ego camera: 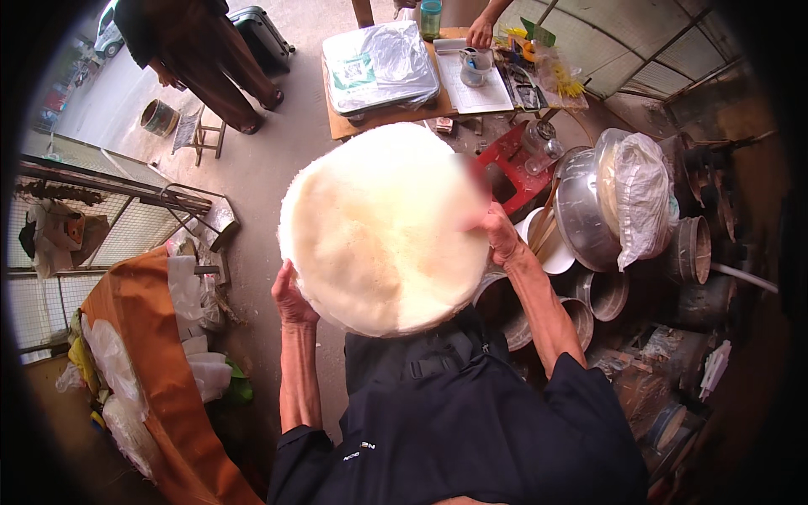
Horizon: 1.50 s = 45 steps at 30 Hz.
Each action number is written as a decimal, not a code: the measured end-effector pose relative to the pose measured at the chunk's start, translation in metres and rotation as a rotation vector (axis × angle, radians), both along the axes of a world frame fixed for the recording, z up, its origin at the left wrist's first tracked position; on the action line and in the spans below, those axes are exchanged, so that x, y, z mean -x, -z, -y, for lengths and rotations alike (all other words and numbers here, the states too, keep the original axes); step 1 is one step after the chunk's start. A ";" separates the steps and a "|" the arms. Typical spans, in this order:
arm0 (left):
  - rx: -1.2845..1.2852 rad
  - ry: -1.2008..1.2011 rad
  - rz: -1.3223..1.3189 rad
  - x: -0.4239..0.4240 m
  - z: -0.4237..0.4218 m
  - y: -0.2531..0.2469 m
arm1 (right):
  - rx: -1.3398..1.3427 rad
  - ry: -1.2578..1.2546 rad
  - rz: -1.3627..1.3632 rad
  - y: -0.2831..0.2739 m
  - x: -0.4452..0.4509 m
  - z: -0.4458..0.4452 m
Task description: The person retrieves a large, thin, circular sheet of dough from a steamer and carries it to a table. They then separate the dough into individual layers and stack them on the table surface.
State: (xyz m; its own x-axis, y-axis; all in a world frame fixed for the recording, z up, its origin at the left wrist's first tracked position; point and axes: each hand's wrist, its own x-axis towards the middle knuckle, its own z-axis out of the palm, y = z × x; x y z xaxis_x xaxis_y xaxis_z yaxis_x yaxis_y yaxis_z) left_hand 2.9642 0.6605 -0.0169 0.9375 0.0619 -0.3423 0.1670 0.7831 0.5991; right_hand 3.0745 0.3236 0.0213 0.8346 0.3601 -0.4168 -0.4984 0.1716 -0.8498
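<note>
A large, round, pale cream slab with a rough white edge (379, 233) is held up before my chest; its material cannot be told for sure, though it looks like steamed dough or cake. My left hand (293, 300) grips its lower left edge, the thumb along the rim. My right hand (499, 233) holds the right edge, with the fingers partly hidden behind or blurred near the rim. The slab hides part of the floor and the near side of the table.
Ahead stands a wooden table (341, 128) with a plastic-wrapped case (379, 69) and papers; another person's hand (481, 31) rests there. A person (202, 57) stands front left. Right are a red stool (521, 183), a metal basin (577, 214) and pots. An orange-brown cover (142, 315) lies left.
</note>
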 end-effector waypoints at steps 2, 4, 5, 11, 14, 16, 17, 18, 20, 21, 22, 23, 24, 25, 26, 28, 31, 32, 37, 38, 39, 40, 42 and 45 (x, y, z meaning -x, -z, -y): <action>0.022 0.010 0.013 -0.049 -0.008 0.006 | 0.019 0.006 -0.003 -0.002 -0.044 -0.003; 0.042 0.025 0.024 -0.109 -0.012 0.013 | 0.072 0.015 -0.021 0.000 -0.095 -0.005; 0.062 0.052 0.034 -0.137 -0.015 0.013 | 0.074 0.038 -0.017 0.004 -0.118 -0.008; 0.073 0.145 -0.020 -0.325 -0.036 0.046 | 0.073 0.168 -0.019 0.009 -0.265 -0.024; 0.136 0.186 -0.003 -0.404 -0.041 0.045 | 0.129 0.179 0.015 0.019 -0.335 -0.026; 0.131 0.188 -0.037 -0.446 -0.049 0.054 | 0.116 0.163 -0.001 0.029 -0.375 -0.030; 0.143 0.226 -0.021 -0.462 -0.055 0.060 | 0.106 0.175 -0.012 0.034 -0.391 -0.033; 0.125 0.224 -0.035 -0.478 -0.064 0.066 | 0.090 0.180 -0.002 0.035 -0.409 -0.038; 0.108 0.220 -0.082 -0.500 -0.075 0.088 | 0.246 0.162 0.074 0.060 -0.431 -0.032; 0.012 0.182 -0.067 -0.511 -0.076 0.092 | 0.390 0.149 0.143 0.075 -0.440 -0.024; -0.027 0.127 -0.171 -0.514 -0.088 0.106 | 0.528 0.135 0.218 0.085 -0.448 -0.018; -0.067 0.066 -0.288 -0.505 -0.111 0.129 | 0.919 0.190 0.227 0.087 -0.444 -0.011; -0.101 0.004 -0.399 -0.497 -0.132 0.147 | 1.020 0.270 0.297 0.088 -0.438 -0.003; -0.206 -0.030 -0.430 -0.486 -0.146 0.152 | 0.967 0.388 0.316 0.090 -0.425 0.009; -0.316 -0.068 -0.466 -0.465 -0.162 0.157 | 0.990 0.429 0.308 0.085 -0.410 0.018; -0.336 -0.074 -0.618 -0.422 -0.195 0.175 | 0.882 0.563 0.299 0.103 -0.366 0.041; -0.312 -0.112 -0.894 -0.338 -0.226 0.211 | 0.689 0.709 0.052 0.147 -0.285 0.046; -0.334 -0.126 -0.956 -0.319 -0.228 0.217 | 0.649 0.716 -0.019 0.158 -0.258 0.036; -0.289 -0.115 -1.061 -0.252 -0.205 0.232 | 0.656 0.570 -0.242 0.181 -0.184 -0.004; -0.298 -0.096 -1.037 -0.257 -0.198 0.232 | 0.657 0.563 -0.244 0.181 -0.186 -0.005; -0.303 -0.074 -1.019 -0.261 -0.187 0.229 | 0.667 0.543 -0.180 0.182 -0.191 0.000; -0.308 -0.050 -1.001 -0.266 -0.178 0.226 | 0.689 0.527 -0.144 0.182 -0.197 0.007; -0.316 -0.019 -0.936 -0.289 -0.166 0.220 | 0.734 0.497 -0.071 0.182 -0.216 0.023; -0.342 0.025 -0.816 -0.330 -0.146 0.203 | 0.752 0.509 0.021 0.170 -0.250 0.047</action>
